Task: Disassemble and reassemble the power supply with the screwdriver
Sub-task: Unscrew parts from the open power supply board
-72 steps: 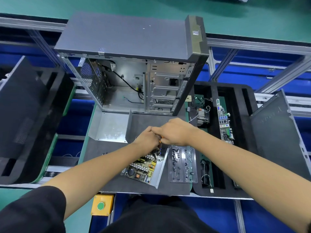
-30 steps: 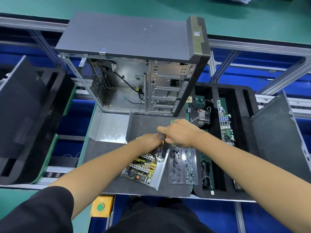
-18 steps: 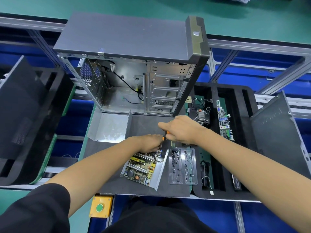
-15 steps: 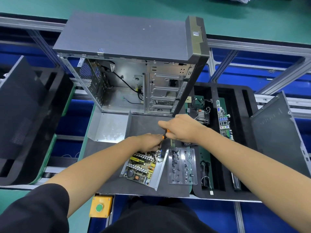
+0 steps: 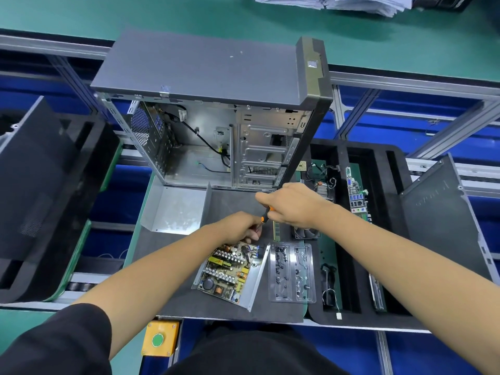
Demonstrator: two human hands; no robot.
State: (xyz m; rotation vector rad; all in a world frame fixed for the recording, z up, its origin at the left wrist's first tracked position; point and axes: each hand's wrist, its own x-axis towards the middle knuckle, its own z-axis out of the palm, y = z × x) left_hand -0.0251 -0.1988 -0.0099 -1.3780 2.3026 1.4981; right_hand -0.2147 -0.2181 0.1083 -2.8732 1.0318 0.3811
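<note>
On the dark mat (image 5: 230, 201) at the centre of the worktop, the power supply (image 5: 230, 272) lies open, its circuit board facing up inside a shallow metal tray. The right hand (image 5: 295, 205) grips the screwdriver (image 5: 266, 213) by its orange-and-black handle, with the shaft angled down and left toward the far end of the board. The left hand (image 5: 242, 227) rests at that same end of the power supply, fingers curled around the screwdriver tip area; the exact contact point is hidden by the fingers. The 2 hands are just beside each other.

A bent metal cover (image 5: 176, 208) lies on the mat to the left of the hands, apart from the power supply. A clear plastic tray (image 5: 292, 272) holding small screws sits just to the right of the power supply. An open computer case (image 5: 216, 109) stands at the far edge of the mat, its interior facing the person. To the right, a black foam tray (image 5: 378, 163) holds a circuit board (image 5: 357, 190) standing on edge and a bundle of cables. A yellow box with 1 green button (image 5: 159, 339) is mounted below the near edge of the worktop.
</note>
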